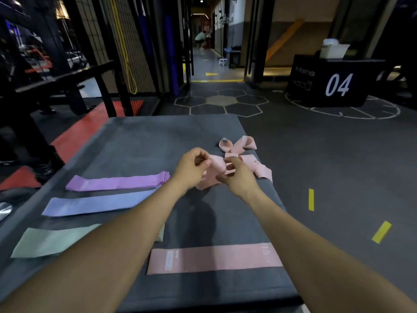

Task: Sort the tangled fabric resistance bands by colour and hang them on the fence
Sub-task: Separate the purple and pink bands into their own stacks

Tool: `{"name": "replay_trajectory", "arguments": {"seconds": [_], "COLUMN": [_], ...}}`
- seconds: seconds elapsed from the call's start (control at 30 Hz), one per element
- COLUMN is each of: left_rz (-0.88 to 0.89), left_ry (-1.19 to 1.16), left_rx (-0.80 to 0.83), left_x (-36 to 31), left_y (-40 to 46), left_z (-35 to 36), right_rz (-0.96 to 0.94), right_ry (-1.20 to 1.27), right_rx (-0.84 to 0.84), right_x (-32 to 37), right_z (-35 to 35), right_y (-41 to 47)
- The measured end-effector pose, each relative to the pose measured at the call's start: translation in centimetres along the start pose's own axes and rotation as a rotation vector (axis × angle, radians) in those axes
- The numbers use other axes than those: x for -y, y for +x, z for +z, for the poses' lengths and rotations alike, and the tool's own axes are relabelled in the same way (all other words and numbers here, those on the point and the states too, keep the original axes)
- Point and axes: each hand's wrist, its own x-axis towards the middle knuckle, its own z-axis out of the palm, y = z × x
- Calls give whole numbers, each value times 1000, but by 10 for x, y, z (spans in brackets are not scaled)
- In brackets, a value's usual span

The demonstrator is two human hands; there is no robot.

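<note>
Fingers [204, 164] pinching tangled pink bands [239, 161]

Tangled pink bands [239, 159]; purple [117, 182], blue [97, 203], green [52, 240], pink [214, 259] flat.

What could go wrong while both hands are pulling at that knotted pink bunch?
1. The left hand and right hand both pinch the tangled pink fabric bands; pulling apart may tighten the knot.
2. The tangle lies near the right edge of the grey padded mat, so a freed band might slip off.
3. The forearms hang over the flat pink fabric band and could drag it.
</note>
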Motion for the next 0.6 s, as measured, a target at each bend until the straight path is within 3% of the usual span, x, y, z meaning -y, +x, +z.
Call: {"name": "replay_trajectory", "arguments": {"seconds": [0.3, 0.47, 0.6], "left_rz": [44, 60, 71], "left_ry": [-114, -143, -102], "left_rx": [-42, -135, -68], "left_x": [-52, -69, -75], "left_y": [-16, -14, -16], "left_z": [-26, -41, -51], "right_rz": [-129, -157, -192], "right_ry": [-68, 4, 130], "right_rx": [-187, -187, -162], "right_x": [56, 86, 103], "right_z": [-21, -36, -39], "right_y": [-13, -10, -14]}}
